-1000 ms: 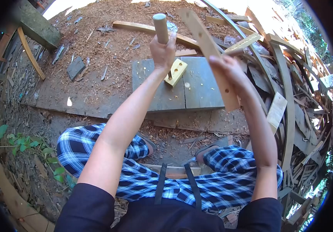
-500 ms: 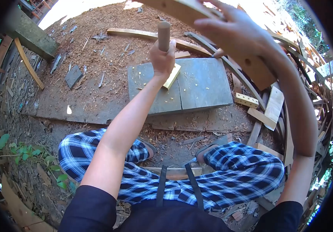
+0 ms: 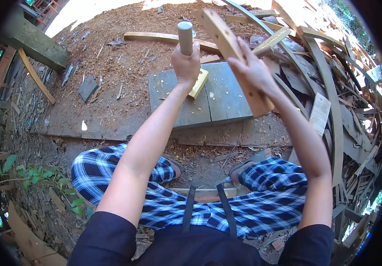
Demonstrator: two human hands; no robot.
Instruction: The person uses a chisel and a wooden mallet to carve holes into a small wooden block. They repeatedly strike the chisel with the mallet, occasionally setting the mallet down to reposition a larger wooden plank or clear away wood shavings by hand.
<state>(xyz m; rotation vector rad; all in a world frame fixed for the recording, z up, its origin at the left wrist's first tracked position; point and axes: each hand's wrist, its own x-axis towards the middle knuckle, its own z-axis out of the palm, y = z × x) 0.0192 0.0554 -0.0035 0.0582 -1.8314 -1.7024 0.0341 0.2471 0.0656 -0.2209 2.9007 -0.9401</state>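
Note:
My left hand (image 3: 185, 63) grips a round wooden handle (image 3: 185, 37) held upright over a small pale wooden block (image 3: 199, 82) with holes in it. The block lies on a grey stone slab (image 3: 217, 99) in front of my knees. The lower end of the handle's tool is hidden behind my hand. My right hand (image 3: 249, 70) holds a long wooden strip (image 3: 233, 53) with drilled holes, slanted above the slab's right half.
A pile of curved and straight wooden offcuts (image 3: 333, 88) fills the right side. Sawdust and chips cover the ground (image 3: 111, 57) beyond the slab. A curved wooden piece (image 3: 164, 39) lies behind it. A concrete beam (image 3: 36, 42) sits at far left, plants (image 3: 31, 175) lower left.
My right hand has swung the drilled strip down from high at the top of the view to over the slab. My left hand has kept the handle over the block.

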